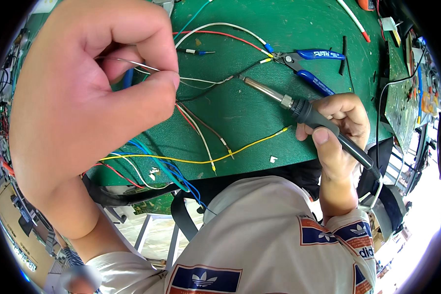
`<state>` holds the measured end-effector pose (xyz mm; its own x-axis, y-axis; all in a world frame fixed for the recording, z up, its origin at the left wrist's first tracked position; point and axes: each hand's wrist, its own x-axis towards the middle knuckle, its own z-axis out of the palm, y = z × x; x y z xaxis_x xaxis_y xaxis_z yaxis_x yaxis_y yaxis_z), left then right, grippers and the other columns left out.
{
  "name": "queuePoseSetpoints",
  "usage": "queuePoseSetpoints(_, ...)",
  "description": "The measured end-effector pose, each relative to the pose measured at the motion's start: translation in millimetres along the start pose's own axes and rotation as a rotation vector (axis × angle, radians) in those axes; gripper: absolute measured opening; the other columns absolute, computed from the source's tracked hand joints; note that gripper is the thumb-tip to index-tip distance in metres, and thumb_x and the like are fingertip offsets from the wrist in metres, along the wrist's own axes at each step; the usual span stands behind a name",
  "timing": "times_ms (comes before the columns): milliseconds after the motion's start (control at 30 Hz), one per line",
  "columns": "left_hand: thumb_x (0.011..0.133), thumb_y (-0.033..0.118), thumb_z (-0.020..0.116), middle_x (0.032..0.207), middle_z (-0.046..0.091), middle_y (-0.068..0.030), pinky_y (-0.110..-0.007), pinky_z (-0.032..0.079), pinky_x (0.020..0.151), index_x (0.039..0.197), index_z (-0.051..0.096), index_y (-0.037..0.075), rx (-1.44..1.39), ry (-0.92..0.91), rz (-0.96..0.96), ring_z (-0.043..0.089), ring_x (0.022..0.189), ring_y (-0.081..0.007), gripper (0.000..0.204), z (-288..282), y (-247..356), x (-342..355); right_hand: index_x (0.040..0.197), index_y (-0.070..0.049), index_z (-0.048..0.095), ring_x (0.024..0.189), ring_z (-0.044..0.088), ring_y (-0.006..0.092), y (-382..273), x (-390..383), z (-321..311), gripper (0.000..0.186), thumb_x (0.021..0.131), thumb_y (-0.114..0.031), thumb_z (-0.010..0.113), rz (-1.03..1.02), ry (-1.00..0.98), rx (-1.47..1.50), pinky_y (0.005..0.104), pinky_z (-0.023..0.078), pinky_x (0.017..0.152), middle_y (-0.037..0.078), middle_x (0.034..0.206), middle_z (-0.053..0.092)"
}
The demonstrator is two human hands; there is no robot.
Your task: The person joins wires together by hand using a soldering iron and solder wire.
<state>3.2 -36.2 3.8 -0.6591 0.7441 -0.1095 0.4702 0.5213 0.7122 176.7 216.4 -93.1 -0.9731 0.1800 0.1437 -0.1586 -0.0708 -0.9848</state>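
Observation:
My left hand [98, 88] is large at the left, thumb and forefinger pinched on a thin silvery solder wire [134, 62]. In my right hand [340, 125] is a soldering iron [306, 113] with a dark handle and metal shaft, pointing up and to the left. Its tip is at or very near the end of a thin white wire [208, 81] running out from behind my left hand; whether they touch I cannot tell. A black wire [206, 94] passes close below. My left hand hides part of the wire bundle.
Blue-handled cutters [289, 60] lie on the green mat [274, 24], jaws against several wire ends. A yellow wire [191, 161] crosses the front, with blue and green wires [166, 166] hanging over the edge. A black tube [344, 55] lies at the right. The iron's cable [377, 122] loops there.

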Motion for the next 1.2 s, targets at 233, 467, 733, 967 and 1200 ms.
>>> queuePoseSetpoints(233,0.070,0.002,0.067,0.064,0.043,0.0033,-0.024,0.023,0.054,0.073,0.058,-0.001,-0.013,-0.006,0.061,0.030,0.057,-0.0037,0.009,3,-7,4,0.098,0.003,0.060,0.075,0.058,0.0081,6,2,2,0.028,0.079,-0.006,0.079,-0.043,0.035,-0.120,0.0208,0.044,0.065,0.008,0.088,0.065)
queuePoseSetpoints(467,0.067,0.001,0.065,0.064,0.047,0.0028,-0.024,0.023,0.053,0.071,0.056,0.000,0.039,0.020,0.092,0.030,0.057,-0.0039,0.010,2,-4,0,0.098,0.003,0.062,0.076,0.059,0.0106,9,4,4,0.028,0.078,-0.006,0.079,-0.085,0.024,-0.158,0.0229,0.046,0.066,0.010,0.091,0.065)
queuePoseSetpoints(733,0.067,0.000,0.065,0.065,0.049,0.0032,-0.023,0.023,0.053,0.071,0.056,0.001,-0.021,0.103,0.098,0.031,0.057,-0.0036,0.010,14,1,2,0.098,0.003,0.062,0.077,0.059,0.0119,10,2,2,0.029,0.077,-0.007,0.079,-0.084,0.035,-0.192,0.0240,0.046,0.068,0.011,0.091,0.065)
queuePoseSetpoints(967,0.067,0.001,0.065,0.065,0.049,0.0036,-0.024,0.023,0.053,0.071,0.055,0.001,-0.014,0.052,0.086,0.030,0.058,-0.0040,0.010,8,-7,0,0.098,0.003,0.061,0.076,0.059,0.0118,10,4,5,0.029,0.078,-0.006,0.080,-0.095,0.019,-0.186,0.0230,0.045,0.067,0.012,0.091,0.064)
queuePoseSetpoints(1200,0.066,0.002,0.065,0.064,0.048,0.0036,-0.024,0.023,0.053,0.070,0.055,0.001,0.068,0.062,0.107,0.029,0.058,-0.0045,0.011,5,-2,-4,0.099,0.002,0.061,0.076,0.058,0.0114,7,5,6,0.029,0.078,-0.006,0.080,-0.101,-0.009,-0.168,0.0225,0.045,0.066,0.012,0.091,0.064)
